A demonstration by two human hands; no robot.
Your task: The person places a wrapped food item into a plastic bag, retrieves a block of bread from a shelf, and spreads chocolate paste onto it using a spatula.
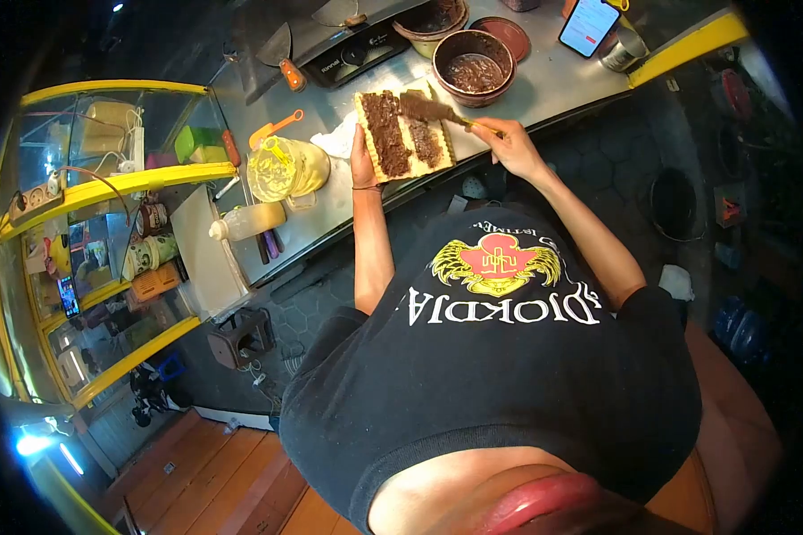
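Note:
My left hand (362,162) is closed on the left edge of an opened bread loaf (387,134), holding it tilted over the counter's front edge. Dark chocolate spread covers the bread in two broad bands, with pale yellow bread showing between them and along the rims. In my right hand (507,148) is the thin handle of a spreading spatula (426,108). Its chocolate-coated blade lies across the upper right part of the bread. Just beyond stands a brown tub (475,68) with chocolate spread inside.
Left of the bread stands a clear tub of pale yellow spread (287,169), near a squeeze bottle (248,221) and an orange tool (277,129). A Rinnai stove (352,55), a scraper (285,62) and a phone (589,25) are farther back. A yellow-framed glass case (107,187) borders the left.

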